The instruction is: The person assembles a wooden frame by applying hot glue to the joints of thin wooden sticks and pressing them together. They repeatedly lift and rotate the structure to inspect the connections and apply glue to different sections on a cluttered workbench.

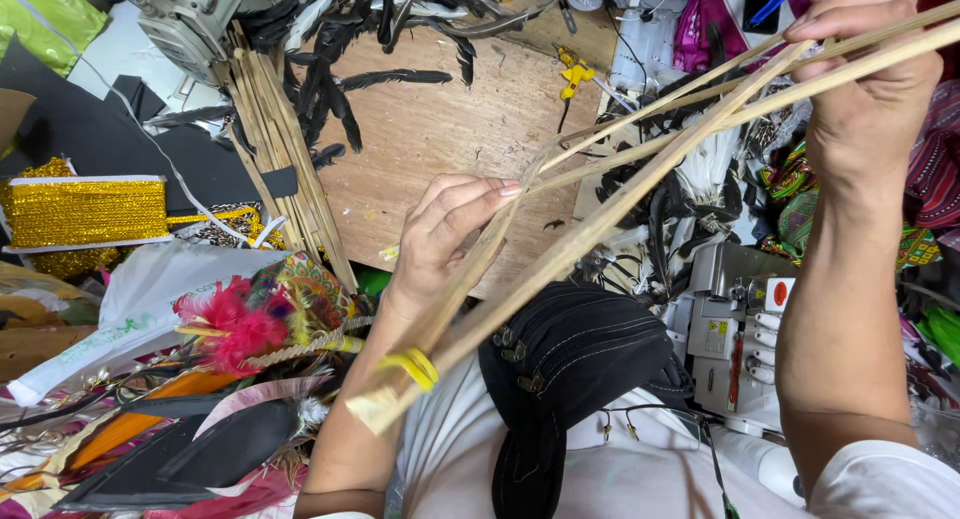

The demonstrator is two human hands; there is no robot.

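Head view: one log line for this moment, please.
left hand: grips bamboo strips | right hand: grips the strips' far ends | yellow rubber band: binds near ends | behind: wooden board, black feathers

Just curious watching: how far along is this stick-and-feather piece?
Done: the bundle of thin sticks is bound at one end with a yellow band. In hand: left hand and right hand hold it fanned. Left: black feathers lie loose on the wooden table.
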